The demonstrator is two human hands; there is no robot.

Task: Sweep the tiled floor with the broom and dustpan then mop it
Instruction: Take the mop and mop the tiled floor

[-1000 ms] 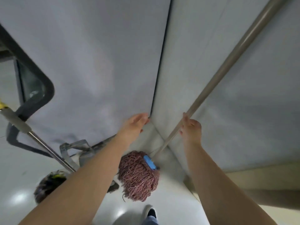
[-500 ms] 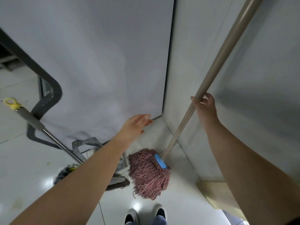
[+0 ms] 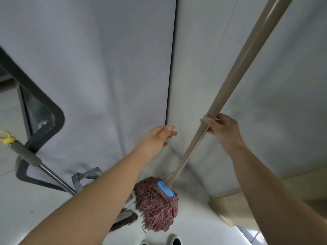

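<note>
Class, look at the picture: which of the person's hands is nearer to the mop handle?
The right hand: it grips the mop handle. The left hand is open, reaching toward the wall corner, apart from the handle.

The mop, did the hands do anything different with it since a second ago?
The right hand slid up the mop handle, from low near the mop head to a higher grip, fingers wrapped round it throughout. The left hand stayed open and reaching toward the wall corner, holding nothing. The broom stayed leaning at the left.
</note>
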